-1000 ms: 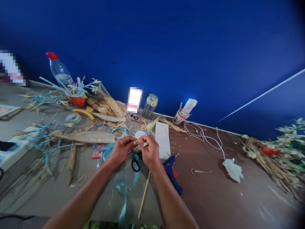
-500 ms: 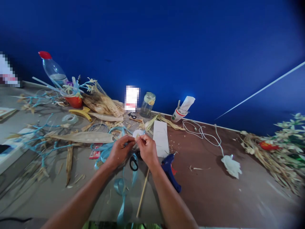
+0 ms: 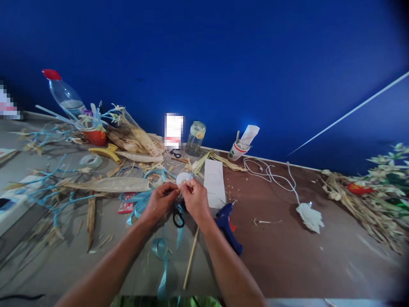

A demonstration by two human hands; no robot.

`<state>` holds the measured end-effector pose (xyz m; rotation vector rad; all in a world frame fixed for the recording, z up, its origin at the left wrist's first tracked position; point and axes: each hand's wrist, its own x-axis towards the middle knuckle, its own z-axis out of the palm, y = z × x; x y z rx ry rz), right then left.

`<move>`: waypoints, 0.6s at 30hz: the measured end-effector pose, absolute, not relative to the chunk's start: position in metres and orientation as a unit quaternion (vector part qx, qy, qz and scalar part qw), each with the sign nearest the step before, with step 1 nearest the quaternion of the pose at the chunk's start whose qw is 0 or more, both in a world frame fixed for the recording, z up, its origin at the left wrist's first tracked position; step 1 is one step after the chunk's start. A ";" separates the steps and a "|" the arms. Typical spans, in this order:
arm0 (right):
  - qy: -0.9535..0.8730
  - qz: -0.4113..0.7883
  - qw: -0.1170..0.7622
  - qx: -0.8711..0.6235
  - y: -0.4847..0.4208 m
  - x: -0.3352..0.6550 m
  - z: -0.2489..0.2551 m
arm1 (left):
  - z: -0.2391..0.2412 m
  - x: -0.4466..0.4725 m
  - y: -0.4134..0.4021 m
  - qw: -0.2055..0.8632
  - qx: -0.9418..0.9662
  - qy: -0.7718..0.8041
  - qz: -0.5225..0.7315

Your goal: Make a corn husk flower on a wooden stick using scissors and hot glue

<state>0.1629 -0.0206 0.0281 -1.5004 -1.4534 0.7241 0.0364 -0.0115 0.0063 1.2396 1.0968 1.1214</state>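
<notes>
From the head: left hand (image 3: 159, 202) and right hand (image 3: 195, 200) curled, fingertips pinched on a thin pale strip of dried husk (image 3: 182, 184), just up-left of the blue plastic glue gun (image 3: 227, 228). Left of that gun: black-handled scissors (image 3: 178, 217), light-blue satin ribbon (image 3: 161, 249).

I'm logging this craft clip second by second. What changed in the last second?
Little: the right hand edged toward the left hand, so their fingertips now meet on the small pale husk piece. Nothing grabbed or dropped. Scissors, glue gun and ribbon lie as before.
</notes>
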 end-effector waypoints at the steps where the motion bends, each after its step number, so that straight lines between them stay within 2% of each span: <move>1: -0.589 0.286 0.446 -0.610 -0.021 0.162 0.028 | 0.007 0.037 -0.012 0.539 0.519 0.462 0.476; 5: -0.579 0.296 0.448 -0.614 -0.022 0.161 0.031 | 0.009 0.038 -0.013 0.523 0.524 0.466 0.485; 13: -0.534 0.330 0.519 -0.581 -0.021 0.168 0.033 | 0.011 0.034 -0.013 0.534 0.475 0.467 0.520; 18: -0.537 0.347 0.527 -0.560 -0.030 0.182 0.055 | 0.005 0.032 -0.010 0.543 0.440 0.461 0.547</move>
